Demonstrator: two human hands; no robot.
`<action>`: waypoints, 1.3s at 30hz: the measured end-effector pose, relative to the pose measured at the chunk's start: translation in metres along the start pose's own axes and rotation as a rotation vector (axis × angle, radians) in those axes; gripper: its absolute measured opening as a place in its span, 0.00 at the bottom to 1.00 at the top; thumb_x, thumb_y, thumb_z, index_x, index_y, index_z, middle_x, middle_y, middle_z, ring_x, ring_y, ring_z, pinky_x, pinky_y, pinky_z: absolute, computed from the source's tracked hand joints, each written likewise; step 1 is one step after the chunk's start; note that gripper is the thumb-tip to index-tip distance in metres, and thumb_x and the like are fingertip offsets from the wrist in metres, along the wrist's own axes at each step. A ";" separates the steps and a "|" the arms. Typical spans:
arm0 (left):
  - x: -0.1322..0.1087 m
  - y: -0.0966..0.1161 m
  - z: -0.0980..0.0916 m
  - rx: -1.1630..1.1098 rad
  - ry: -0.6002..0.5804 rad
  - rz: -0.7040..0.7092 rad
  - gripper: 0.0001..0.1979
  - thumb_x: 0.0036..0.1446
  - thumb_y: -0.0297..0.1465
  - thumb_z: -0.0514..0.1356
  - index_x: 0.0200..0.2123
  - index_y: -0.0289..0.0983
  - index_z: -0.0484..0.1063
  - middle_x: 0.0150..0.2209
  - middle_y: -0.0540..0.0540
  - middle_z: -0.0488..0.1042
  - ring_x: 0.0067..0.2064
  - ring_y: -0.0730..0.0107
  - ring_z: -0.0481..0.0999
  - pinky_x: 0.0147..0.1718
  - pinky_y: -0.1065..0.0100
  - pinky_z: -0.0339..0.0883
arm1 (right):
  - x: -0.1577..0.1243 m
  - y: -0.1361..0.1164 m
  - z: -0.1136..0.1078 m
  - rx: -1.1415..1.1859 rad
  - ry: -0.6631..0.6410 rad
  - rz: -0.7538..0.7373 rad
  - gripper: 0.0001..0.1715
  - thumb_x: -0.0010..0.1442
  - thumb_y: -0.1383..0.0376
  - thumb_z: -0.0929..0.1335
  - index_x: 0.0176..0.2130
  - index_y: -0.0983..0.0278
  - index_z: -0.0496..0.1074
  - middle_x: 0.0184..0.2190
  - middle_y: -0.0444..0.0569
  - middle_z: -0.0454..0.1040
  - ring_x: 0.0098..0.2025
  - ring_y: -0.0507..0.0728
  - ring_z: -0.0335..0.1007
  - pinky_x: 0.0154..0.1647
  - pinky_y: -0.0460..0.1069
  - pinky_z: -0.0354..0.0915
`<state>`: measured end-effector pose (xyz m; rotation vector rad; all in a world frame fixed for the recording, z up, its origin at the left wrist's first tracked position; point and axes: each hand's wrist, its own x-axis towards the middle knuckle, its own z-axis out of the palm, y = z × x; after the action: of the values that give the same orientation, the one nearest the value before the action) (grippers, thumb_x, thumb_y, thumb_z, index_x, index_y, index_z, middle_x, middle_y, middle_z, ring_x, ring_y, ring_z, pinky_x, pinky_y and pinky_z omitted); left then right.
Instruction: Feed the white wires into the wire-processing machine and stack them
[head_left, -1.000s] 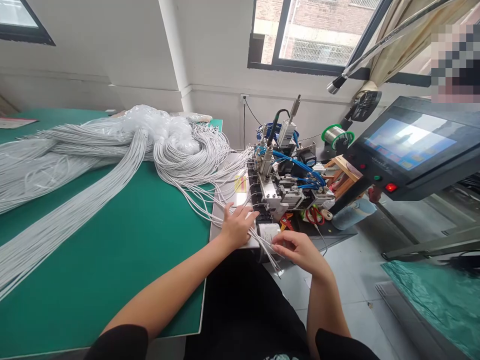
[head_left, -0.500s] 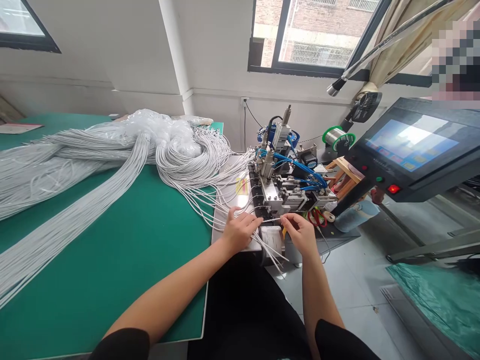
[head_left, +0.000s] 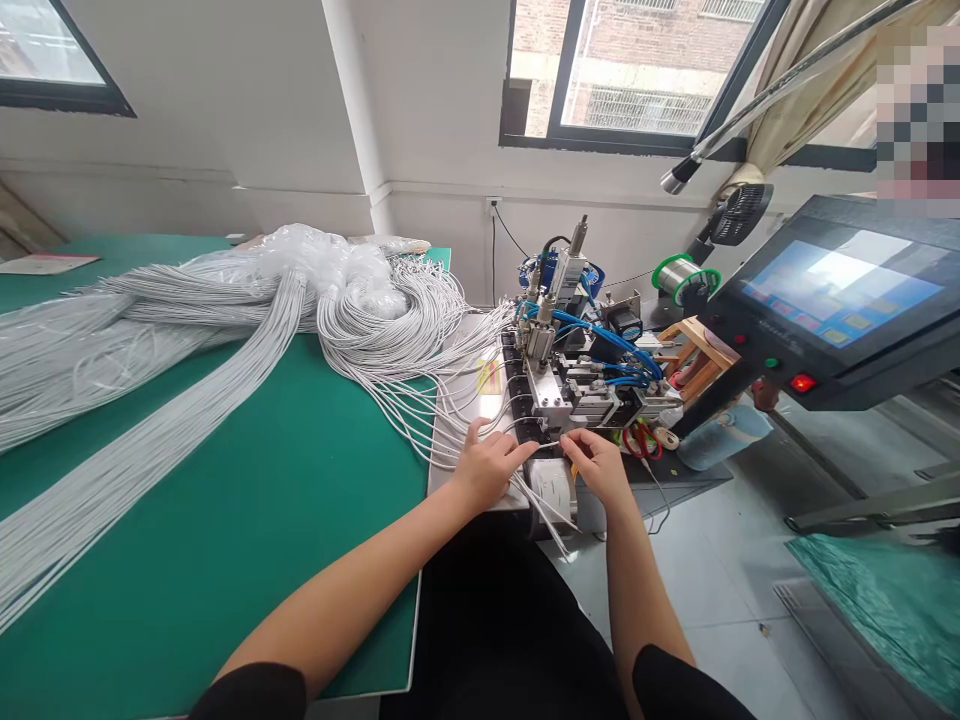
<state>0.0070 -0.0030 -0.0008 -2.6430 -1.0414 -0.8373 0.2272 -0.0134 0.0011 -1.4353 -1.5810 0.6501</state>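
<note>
A thin white cable spans the short gap between my two hands, at the front of a benchtop machine. My right hand pinches its right end between thumb and fingertips. On the left, my left hand is closed over the same cable, one digit stretched along it toward the machine's edge; part of the grip is hidden. More white cables pass under my left hand, their loose ends hanging over the front edge. Behind it, other cables run from a large coiled bundle into the machine's black strip.
A green-topped table carries long cable bundles and clear plastic wrapping. To the right are a control screen, a solder wire spool, red-handled scissors and a blue-tinted plastic container. A person is partly visible at upper right.
The view has shifted slightly. My left hand has slid a little to the right along the cable, narrowing the gap to my right hand, which keeps its pinch.
</note>
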 end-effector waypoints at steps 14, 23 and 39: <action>0.003 0.000 0.000 -0.014 -0.135 -0.088 0.29 0.43 0.20 0.56 0.50 0.44 0.71 0.38 0.46 0.73 0.43 0.61 0.70 0.53 0.49 0.47 | 0.009 0.033 0.027 0.514 -0.039 0.289 0.17 0.47 0.54 0.68 0.20 0.62 0.60 0.17 0.39 0.56 0.21 0.49 0.49 0.22 0.45 0.50; 0.000 -0.001 -0.001 -0.030 -0.015 -0.045 0.25 0.45 0.20 0.55 0.47 0.41 0.72 0.46 0.44 0.74 0.48 0.60 0.70 0.54 0.49 0.47 | -0.005 0.034 0.015 0.369 0.039 0.256 0.23 0.49 0.47 0.70 0.23 0.63 0.67 0.19 0.41 0.64 0.23 0.51 0.57 0.25 0.46 0.55; -0.001 0.000 -0.004 -0.028 0.048 -0.017 0.25 0.49 0.18 0.52 0.48 0.41 0.71 0.46 0.45 0.74 0.46 0.61 0.72 0.54 0.51 0.48 | -0.063 -0.020 -0.055 -0.039 -0.688 0.065 0.15 0.57 0.53 0.69 0.31 0.61 0.80 0.27 0.48 0.76 0.28 0.56 0.67 0.28 0.48 0.60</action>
<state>0.0045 -0.0046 0.0023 -2.6264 -1.0493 -0.9209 0.2612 -0.0876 0.0284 -1.3680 -2.0732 1.2516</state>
